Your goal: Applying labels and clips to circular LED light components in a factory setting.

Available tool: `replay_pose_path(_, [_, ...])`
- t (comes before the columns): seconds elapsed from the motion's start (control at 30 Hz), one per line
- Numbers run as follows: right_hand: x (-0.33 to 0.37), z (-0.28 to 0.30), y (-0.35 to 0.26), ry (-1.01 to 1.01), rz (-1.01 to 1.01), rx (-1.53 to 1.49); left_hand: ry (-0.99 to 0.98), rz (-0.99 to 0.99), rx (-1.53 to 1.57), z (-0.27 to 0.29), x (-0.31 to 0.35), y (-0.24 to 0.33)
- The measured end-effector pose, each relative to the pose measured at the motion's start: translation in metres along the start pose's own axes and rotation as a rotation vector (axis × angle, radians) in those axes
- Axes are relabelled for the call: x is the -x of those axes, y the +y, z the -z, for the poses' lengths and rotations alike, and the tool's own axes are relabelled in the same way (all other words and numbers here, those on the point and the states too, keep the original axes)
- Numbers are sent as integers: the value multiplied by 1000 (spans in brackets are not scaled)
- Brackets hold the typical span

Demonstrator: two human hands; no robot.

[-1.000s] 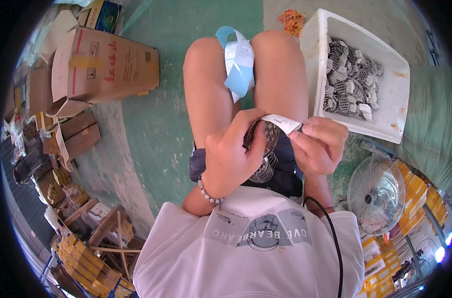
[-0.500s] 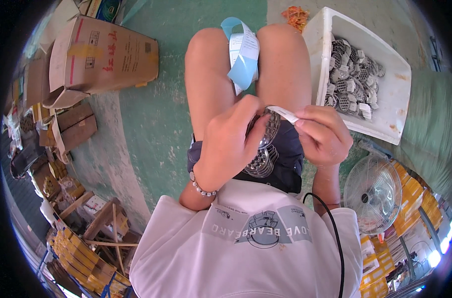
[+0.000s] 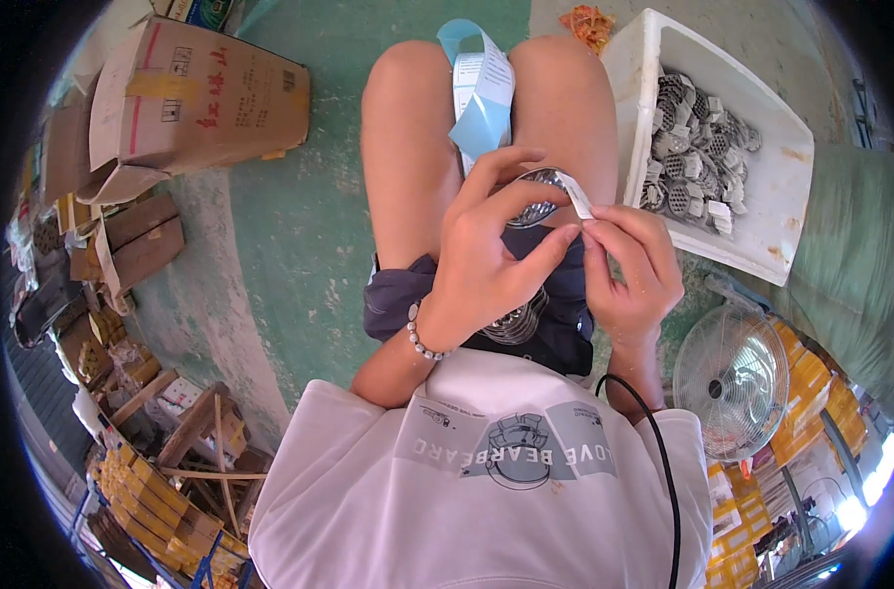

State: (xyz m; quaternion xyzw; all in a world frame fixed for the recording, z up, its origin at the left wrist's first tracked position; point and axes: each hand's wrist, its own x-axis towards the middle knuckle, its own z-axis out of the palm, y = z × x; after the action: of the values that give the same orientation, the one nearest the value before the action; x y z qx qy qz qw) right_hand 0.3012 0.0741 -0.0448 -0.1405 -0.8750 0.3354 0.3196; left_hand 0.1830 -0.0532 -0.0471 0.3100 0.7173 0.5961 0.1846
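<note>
My left hand (image 3: 486, 250) grips a round, shiny perforated metal disc (image 3: 533, 210), like a drain strainer, between its curled fingers. A white label (image 3: 576, 194) sticks out from the disc's right edge. My right hand (image 3: 633, 270) pinches that label's lower end between thumb and fingertips, and my left thumb tip is close beside it. More metal discs (image 3: 517, 322) lie stacked in my lap, partly hidden by my left hand. Between my thighs rests a strip of white labels on blue backing (image 3: 484, 103), its loose end curling up.
At the right stands a white foam box (image 3: 785, 196) with many labelled metal discs (image 3: 690, 157). A floor fan (image 3: 731, 383) is below it. Cardboard cartons (image 3: 201, 98) stand at the left. Orange scraps (image 3: 588, 26) lie on the floor ahead. A black cable (image 3: 668, 471) runs down my shirt.
Both hands have shifted; the disc is tilted flatter and higher. My left thumb has moved right, toward the label, which now points down to the right hand's fingertips.
</note>
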Motion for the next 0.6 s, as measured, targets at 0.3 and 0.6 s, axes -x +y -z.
replay_pose_path(0.3, [10, 2, 0, -10, -63, 8, -78, 1, -9, -4, -2, -6])
replay_pose_path(0.6, [14, 3, -5, -51, -166, -62, -28, -27, -17, -4, -4, -7])
